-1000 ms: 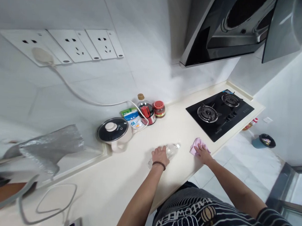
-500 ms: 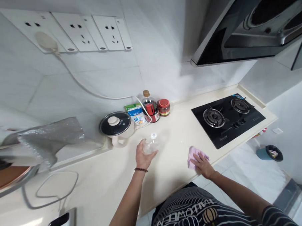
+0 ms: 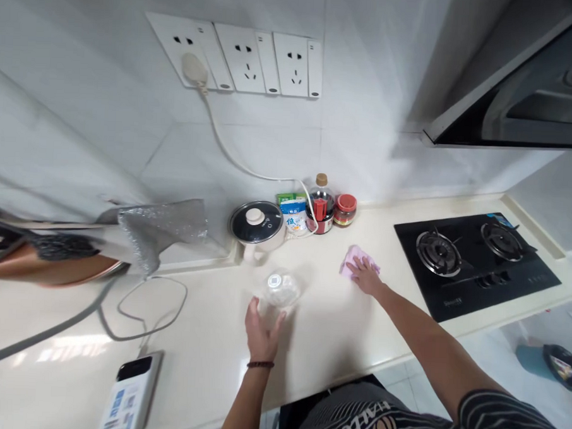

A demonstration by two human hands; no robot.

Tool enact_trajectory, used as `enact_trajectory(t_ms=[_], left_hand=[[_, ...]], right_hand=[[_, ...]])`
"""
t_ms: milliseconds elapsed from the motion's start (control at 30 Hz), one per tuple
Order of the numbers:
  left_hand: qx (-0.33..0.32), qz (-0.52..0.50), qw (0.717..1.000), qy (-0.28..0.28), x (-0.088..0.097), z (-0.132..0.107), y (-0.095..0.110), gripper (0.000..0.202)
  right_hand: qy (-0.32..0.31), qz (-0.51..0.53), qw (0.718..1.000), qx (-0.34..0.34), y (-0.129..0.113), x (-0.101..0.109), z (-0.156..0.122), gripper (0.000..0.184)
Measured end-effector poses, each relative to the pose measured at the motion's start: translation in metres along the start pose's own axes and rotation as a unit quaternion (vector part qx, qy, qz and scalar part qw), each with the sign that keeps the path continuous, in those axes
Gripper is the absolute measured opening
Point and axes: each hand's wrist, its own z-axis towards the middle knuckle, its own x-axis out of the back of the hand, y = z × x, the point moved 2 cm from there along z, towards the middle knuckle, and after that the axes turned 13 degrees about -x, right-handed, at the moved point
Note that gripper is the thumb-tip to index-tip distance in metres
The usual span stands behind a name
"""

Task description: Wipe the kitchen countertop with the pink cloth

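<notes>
My left hand is open just in front of a clear bottle with a white cap, its thumb and fingers spread. The bottle stands on the counter, with a small gap between it and the fingertips. Farther right, my right hand holds a crumpled pink cloth down against the countertop, its fingers spread over the top. Part of the cloth is hidden under the palm.
An electric pot, seasoning packets, a dark sauce bottle and a red-lidded jar line the wall. A gas stove is at right. A white power bank and cable lie at left.
My left hand has let go of the clear bottle and drawn back toward me. My right hand has slid the cloth farther back on the counter. The view has turned left.
</notes>
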Motion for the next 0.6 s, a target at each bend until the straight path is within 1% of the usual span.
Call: enact_trajectory(t_ms=[67,133,200,267,300,367,433,467,500,533,567,600], left_hand=[[0.015,0.052,0.998,0.017,0.019,-0.027,-0.016,0.074],[0.014,0.108,0.994,0.014,0.037,-0.055,-0.031,0.064],[-0.012,0.151,0.988,-0.01,0.051,-0.077,-0.042,0.06],[-0.03,0.179,0.983,-0.026,0.06,-0.092,-0.048,0.057],[-0.028,0.189,0.981,-0.026,0.062,-0.097,-0.049,0.057],[-0.007,0.206,0.978,-0.023,0.062,-0.102,-0.05,0.057],[0.012,0.218,0.976,-0.024,0.059,-0.103,-0.05,0.058],[0.017,0.221,0.975,-0.024,0.058,-0.103,-0.05,0.058],[0.018,0.222,0.975,-0.024,0.056,-0.104,-0.051,0.059],[0.017,0.221,0.975,-0.024,0.055,-0.104,-0.051,0.059],[0.018,0.22,0.975,-0.022,0.054,-0.105,-0.052,0.059],[0.021,0.22,0.975,-0.019,0.054,-0.106,-0.053,0.059]], right_hand=[[0.007,0.004,1.0,-0.019,-0.007,0.021,0.03,0.065],[0.015,0.004,1.0,-0.027,-0.014,0.034,0.048,0.063],[0.03,-0.001,0.999,-0.022,-0.019,0.037,0.048,0.062],[0.041,-0.01,0.999,-0.011,-0.021,0.028,0.029,0.062],[0.041,-0.016,0.999,-0.005,-0.019,0.018,0.012,0.063],[0.037,-0.029,0.999,0.015,-0.009,-0.011,-0.031,0.068],[0.04,-0.039,0.997,0.051,0.008,-0.051,-0.077,0.077],[0.043,-0.036,0.996,0.072,0.018,-0.072,-0.097,0.08],[0.05,-0.033,0.995,0.075,0.028,-0.092,-0.113,0.083],[0.053,-0.035,0.996,0.07,0.037,-0.109,-0.124,0.085],[0.054,-0.039,0.996,0.065,0.044,-0.122,-0.129,0.086],[0.061,-0.043,0.995,0.059,0.047,-0.13,-0.128,0.086]])
